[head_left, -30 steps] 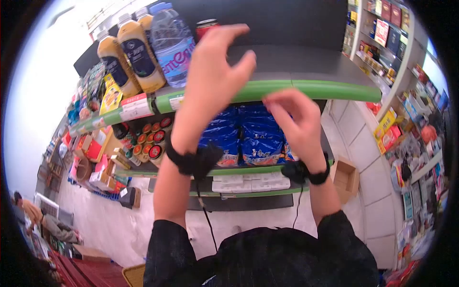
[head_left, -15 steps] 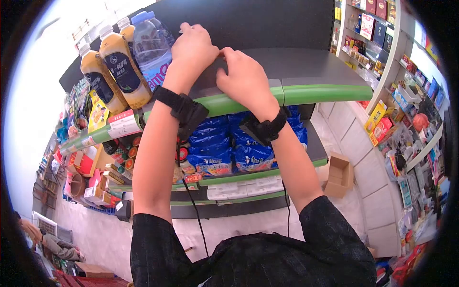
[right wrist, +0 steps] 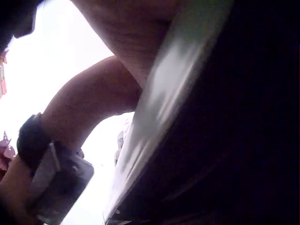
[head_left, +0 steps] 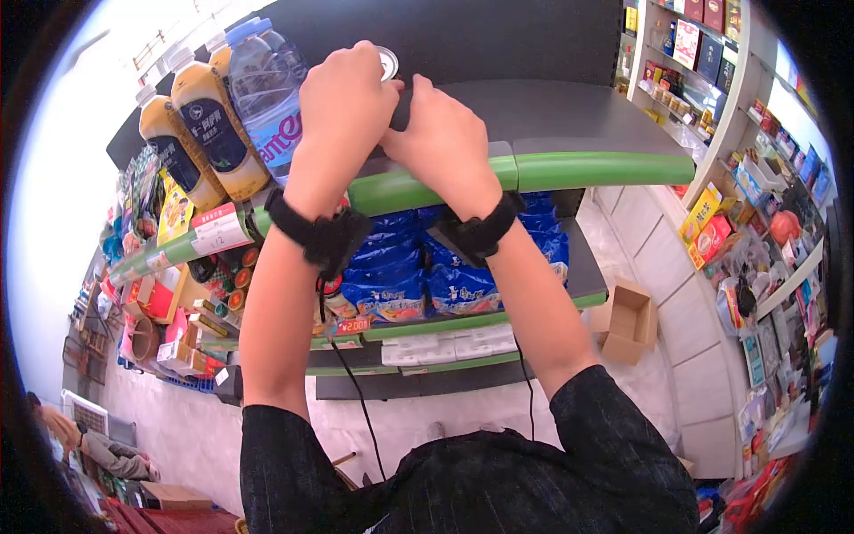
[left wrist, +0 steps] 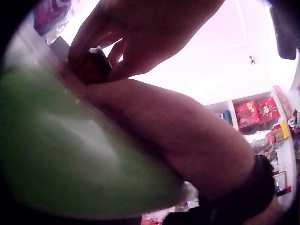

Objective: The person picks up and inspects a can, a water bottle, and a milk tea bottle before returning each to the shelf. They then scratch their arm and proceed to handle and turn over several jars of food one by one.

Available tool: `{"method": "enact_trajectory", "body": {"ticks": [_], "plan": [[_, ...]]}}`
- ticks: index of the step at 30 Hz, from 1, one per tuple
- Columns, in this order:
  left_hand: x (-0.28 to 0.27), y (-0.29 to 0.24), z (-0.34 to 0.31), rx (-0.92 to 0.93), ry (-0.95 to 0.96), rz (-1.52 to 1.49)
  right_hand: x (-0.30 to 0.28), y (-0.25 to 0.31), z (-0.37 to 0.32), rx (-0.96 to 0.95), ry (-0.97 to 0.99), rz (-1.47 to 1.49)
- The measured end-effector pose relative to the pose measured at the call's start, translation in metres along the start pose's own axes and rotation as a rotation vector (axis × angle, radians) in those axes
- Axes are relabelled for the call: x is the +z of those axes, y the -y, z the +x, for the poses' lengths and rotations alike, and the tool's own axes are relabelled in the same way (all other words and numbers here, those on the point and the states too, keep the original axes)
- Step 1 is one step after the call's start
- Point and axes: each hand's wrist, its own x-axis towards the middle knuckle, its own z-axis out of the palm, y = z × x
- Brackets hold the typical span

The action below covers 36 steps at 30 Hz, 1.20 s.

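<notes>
A drinks can with a silver top stands on the upper shelf, its dark side showing between the hands. My left hand grips it from the left, fingers curled over it. From the right, my right hand holds it with thumb and forefinger spread about its side. In the left wrist view the can looks dark red under the left hand. A clear water bottle stands just left of the left hand. The right wrist view shows part of the right hand, its fingers hidden.
Yellow bottles with dark labels stand left of the water bottle. A green rail runs along the shelf's front edge. Blue packets and jars fill the shelf below. An open cardboard box lies on the floor at right.
Both hands came together at the can on the upper shelf. Since half a second ago they shifted slightly, and the can's silver top now shows beside the left hand. The head view swung a little.
</notes>
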Motion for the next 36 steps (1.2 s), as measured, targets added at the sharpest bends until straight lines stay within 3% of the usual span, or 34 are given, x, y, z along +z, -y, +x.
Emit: {"method": "enact_trajectory", "body": {"ticks": [3,6,9,14,17,18,19,20,22,23,24,26,28,32,36], "plan": [[-0.017,-0.016,-0.018,0.043,-0.116,-0.087,0.01,-0.006,-0.002,-0.108,-0.246,0.068],[-0.048,-0.04,-0.037,0.051,-0.178,-0.184,0.005,-0.006,0.0,-0.207,-0.349,0.32],[-0.074,-0.057,-0.061,0.084,-0.225,-0.244,-0.001,-0.006,-0.002,-0.437,-0.47,0.542],[-0.108,-0.065,-0.12,0.226,-0.318,-0.283,-0.011,-0.001,-0.051,-0.585,-0.471,0.629],[-0.116,-0.065,-0.177,0.181,-0.205,-0.573,-0.015,-0.008,-0.119,-0.529,-0.188,0.872],[-0.121,-0.067,-0.202,0.11,-0.118,-0.525,-0.006,-0.016,-0.142,-0.515,-0.091,0.937],[-0.125,-0.071,-0.23,0.033,-0.034,-0.475,-0.002,-0.017,-0.175,-0.345,0.081,1.011],[-0.124,-0.074,-0.257,-0.062,0.052,-0.452,0.01,-0.024,-0.212,-0.143,0.329,1.095],[-0.118,-0.08,-0.317,-0.273,0.21,-0.449,0.011,-0.029,-0.262,-0.027,0.576,1.251],[-0.118,-0.087,-0.348,-0.392,0.28,-0.471,0.02,-0.039,-0.292,0.027,0.729,1.161],[-0.123,-0.098,-0.376,-0.477,0.349,-0.44,0.036,-0.053,-0.326,0.066,0.82,1.095],[-0.137,-0.121,-0.425,-0.681,0.478,-0.414,0.055,-0.067,-0.39,0.2,1.022,1.245],[-0.154,-0.147,-0.465,-0.931,0.574,-0.398,0.037,-0.053,-0.421,0.391,1.229,1.338],[-0.183,-0.192,-0.503,-1.141,0.582,-0.193,0.026,-0.038,-0.469,0.445,1.539,1.331],[-0.21,-0.212,-0.521,-1.288,0.5,-0.128,0.03,-0.01,-0.484,0.21,1.63,1.198]]}}
